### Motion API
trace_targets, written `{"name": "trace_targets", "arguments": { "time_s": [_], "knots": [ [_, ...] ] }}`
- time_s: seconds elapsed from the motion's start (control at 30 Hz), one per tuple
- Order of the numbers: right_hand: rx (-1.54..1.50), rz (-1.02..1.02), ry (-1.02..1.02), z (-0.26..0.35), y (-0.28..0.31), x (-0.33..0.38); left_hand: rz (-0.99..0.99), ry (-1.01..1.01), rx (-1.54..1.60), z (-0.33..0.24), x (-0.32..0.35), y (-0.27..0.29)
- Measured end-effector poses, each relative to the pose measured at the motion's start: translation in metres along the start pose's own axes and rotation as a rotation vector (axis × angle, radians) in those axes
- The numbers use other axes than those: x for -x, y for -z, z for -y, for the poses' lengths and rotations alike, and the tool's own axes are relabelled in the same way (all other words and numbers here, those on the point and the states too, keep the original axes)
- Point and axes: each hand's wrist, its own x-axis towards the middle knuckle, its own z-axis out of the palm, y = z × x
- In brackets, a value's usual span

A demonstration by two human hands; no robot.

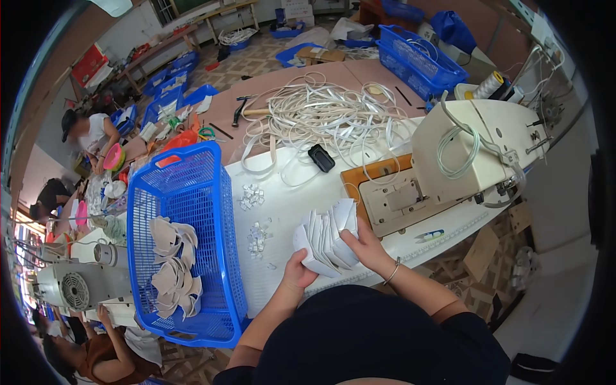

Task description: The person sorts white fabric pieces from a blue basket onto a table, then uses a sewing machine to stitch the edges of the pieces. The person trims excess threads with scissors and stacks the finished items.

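A stack of white, curved fabric pieces (pixel 326 239) is held up over the white table, close in front of my body. My left hand (pixel 298 271) grips its lower left end, and my right hand (pixel 369 248) clasps its right side, thumb on top. Left of my hands stands a blue plastic basket (pixel 235 250) with similar pale pieces (pixel 175 287) in two clusters. Small clear bits (pixel 258 240) lie in loose piles between basket and stack. Just beyond my right hand is the plate of a cream sewing machine (pixel 465 154).
A tangled heap of white straps (pixel 327 109) covers the table's far side, with a hammer (pixel 239 111) and a small black object (pixel 321 158) near it. Thread snips (pixel 430 236) rest by the near right edge. Blue crates (pixel 417 61) stand far right. Other people work at the left.
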Motion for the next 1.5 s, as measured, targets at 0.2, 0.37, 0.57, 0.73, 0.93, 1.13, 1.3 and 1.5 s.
{"name": "trace_targets", "arguments": {
  "time_s": [0.2,0.37,0.57,0.73,0.93,1.13,1.3,1.5],
  "knots": [
    [0.137,0.079,-0.031,-0.009,0.005,-0.012,-0.099,-0.004,-0.034,0.007,-0.021,0.015],
    [0.178,0.065,-0.081,-0.077,0.016,-0.06,-0.419,-0.164,-0.645,0.018,-0.065,0.049],
    [0.378,-0.033,-0.125,-0.086,0.031,-0.073,-0.871,-0.572,-1.387,0.03,-0.084,0.053],
    [0.745,-0.215,0.185,-0.094,0.013,-0.058,-0.894,-0.512,-1.457,0.042,-0.061,0.064],
    [0.875,-0.144,0.293,-0.106,0.013,-0.046,-0.861,-0.502,-1.425,0.015,-0.031,0.02],
    [0.805,-0.156,0.24,-0.095,0.027,-0.03,-0.774,-1.023,-1.382,-0.189,0.059,-0.044],
    [0.816,-0.123,0.271,-0.074,0.021,-0.033,-2.049,-0.389,-1.528,-0.337,0.116,0.089],
    [0.856,-0.134,0.331,-0.054,0.014,-0.026,-2.074,-0.015,-1.558,-0.345,0.1,0.089]
  ]
}}
